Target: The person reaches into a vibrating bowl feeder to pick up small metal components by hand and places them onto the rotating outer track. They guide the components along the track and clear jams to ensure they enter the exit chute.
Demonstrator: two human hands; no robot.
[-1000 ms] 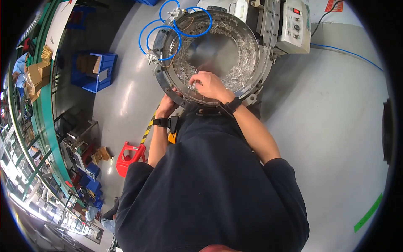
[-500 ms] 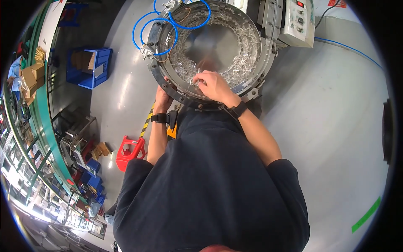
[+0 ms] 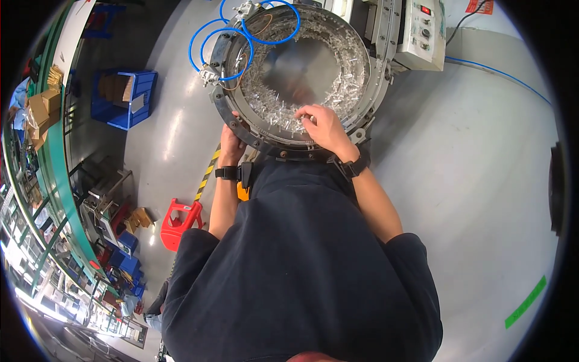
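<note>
A round metal bowl feeder (image 3: 369, 90) stands in front of me. Small clear pieces (image 3: 280, 114), seemingly plastic, lie in a ring around its shiny middle. My left hand (image 3: 230, 146) grips the dark outer rim at the near left; part of its fingers is hidden by the rim. Over the near side of the bowl, my right hand (image 3: 325, 130) is closed, thumb and fingers curled together just above the pieces. Whatever may be between those fingertips is too small to make out. Both wrists wear black straps.
Blue air hoses (image 3: 208, 36) loop over the bowl's far left. A control box (image 3: 422, 33) sits at the far right. On the floor to the left are a blue crate (image 3: 111, 114) and a red plastic stand (image 3: 181, 223) with a yellow-black striped bar (image 3: 207, 176).
My right hand has moved to the right along the near side of the bowl, its fingers still curled. The left hand stays at the rim. The view has shifted slightly.
</note>
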